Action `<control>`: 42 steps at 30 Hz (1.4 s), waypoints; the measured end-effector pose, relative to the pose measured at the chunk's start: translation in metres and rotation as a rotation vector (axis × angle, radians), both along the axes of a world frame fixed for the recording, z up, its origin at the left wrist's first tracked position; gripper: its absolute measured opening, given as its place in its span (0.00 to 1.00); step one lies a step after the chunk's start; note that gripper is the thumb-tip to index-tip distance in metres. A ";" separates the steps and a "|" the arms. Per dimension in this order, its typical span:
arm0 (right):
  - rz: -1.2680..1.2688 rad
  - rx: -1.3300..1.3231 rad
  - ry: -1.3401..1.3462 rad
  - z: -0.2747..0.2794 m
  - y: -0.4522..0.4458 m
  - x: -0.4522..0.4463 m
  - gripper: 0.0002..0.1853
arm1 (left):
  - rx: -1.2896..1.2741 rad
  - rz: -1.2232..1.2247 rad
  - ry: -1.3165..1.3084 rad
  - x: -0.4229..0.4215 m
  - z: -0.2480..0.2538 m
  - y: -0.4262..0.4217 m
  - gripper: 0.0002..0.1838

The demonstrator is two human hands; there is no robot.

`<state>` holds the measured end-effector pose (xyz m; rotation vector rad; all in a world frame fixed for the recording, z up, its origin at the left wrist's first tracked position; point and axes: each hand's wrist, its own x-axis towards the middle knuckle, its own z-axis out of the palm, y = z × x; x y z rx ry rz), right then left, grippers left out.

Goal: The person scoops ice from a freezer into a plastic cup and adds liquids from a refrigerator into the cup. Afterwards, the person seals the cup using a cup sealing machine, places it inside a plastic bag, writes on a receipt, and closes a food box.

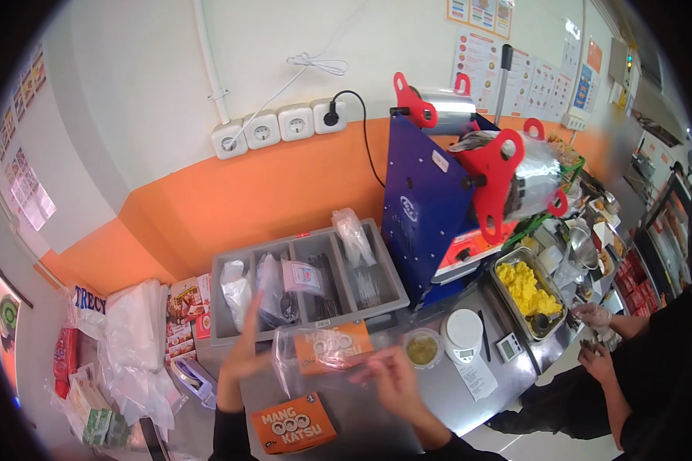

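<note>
Bag of clear, thin plastic [291, 365] is just in front of the grey plastic tray with four compartments [377, 310], its long axis running roughly parallel to the tray's front edge; which end is its mouth, I cannot tell. The right hand [396, 384], fingers drawn together, pinches its right end, while the left hand [242, 363] is wide, fingers spread and pointing toward the tray; whether it touches the plastic is unclear. An orange cardboard box with white lettering [334, 342] shows through the film, inside or behind it. Farther in front of the tray, a second orange lettered box [294, 424] lies on the metal worktop [361, 424], long axis also left to right, slanting slightly. The tray's leftmost compartment holds a white wrapped bundle [234, 292]; its rightmost, a whitish plastic-wrapped bundle [352, 238]. Off the tray's front right corner, a round clear tub [424, 348] contains something greenish-yellow; well right of the tray, a rectangular metal pan [563, 311] holds bright yellow food [523, 286].
</note>
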<state>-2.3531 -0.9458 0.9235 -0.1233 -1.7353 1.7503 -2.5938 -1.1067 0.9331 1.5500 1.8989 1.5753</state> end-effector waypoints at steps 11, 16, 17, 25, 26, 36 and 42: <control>-0.269 -0.269 -0.203 0.012 0.046 0.175 0.05 | 0.107 -0.438 -1.861 0.255 0.026 0.002 0.51; -0.524 -0.028 -0.408 0.016 0.049 0.283 0.05 | -0.196 -0.509 -1.424 0.322 -0.025 0.011 0.32; -0.544 -0.032 -0.413 0.017 0.046 0.301 0.05 | -0.312 -0.450 -1.225 0.328 -0.049 0.015 0.27; -0.767 -0.059 -0.450 0.014 0.044 0.420 0.06 | -0.456 -0.453 -1.221 0.411 -0.042 0.077 0.11; -0.732 -0.078 -0.457 0.011 0.045 0.433 0.06 | -0.470 -0.444 -1.115 0.419 -0.041 0.080 0.10; -0.595 0.286 -0.653 0.006 -0.011 0.435 0.20 | -0.383 -0.245 -0.788 0.512 -0.077 0.082 0.08; -0.350 0.320 -0.768 -0.018 -0.013 0.434 0.21 | -0.466 -0.294 -0.823 0.524 -0.096 0.069 0.08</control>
